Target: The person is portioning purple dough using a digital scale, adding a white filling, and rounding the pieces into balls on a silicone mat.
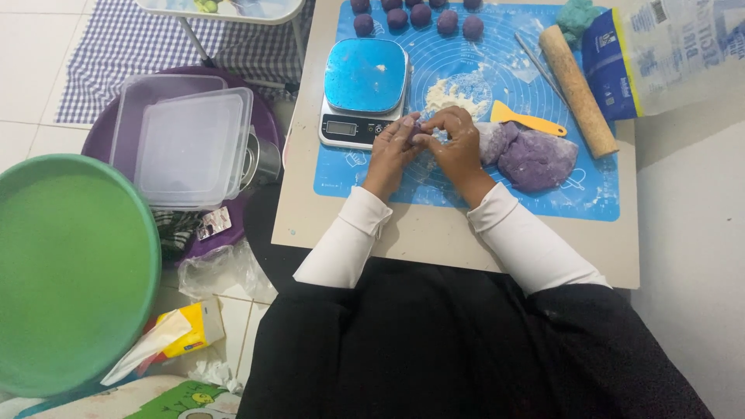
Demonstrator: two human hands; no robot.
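both hands, left hand (394,147) and right hand (454,143), close fingertips together on a small purple dough piece (417,128), just ahead of the wrists. the big dough lump (535,159) lies beside the right hand, the scale (365,89) just beyond the left. pinching evenly, with light pressure, likely keeps the piece tidy.

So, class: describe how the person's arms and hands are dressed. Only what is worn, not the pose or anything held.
Both arms are covered by long white sleeves with folded, banded cuffs ending at the wrists. The left hand and right hand are bare: no gloves, and no rings or watch can be seen. A light dusting of flour seems to cling to the fingers. Below the sleeves lies a black garment.
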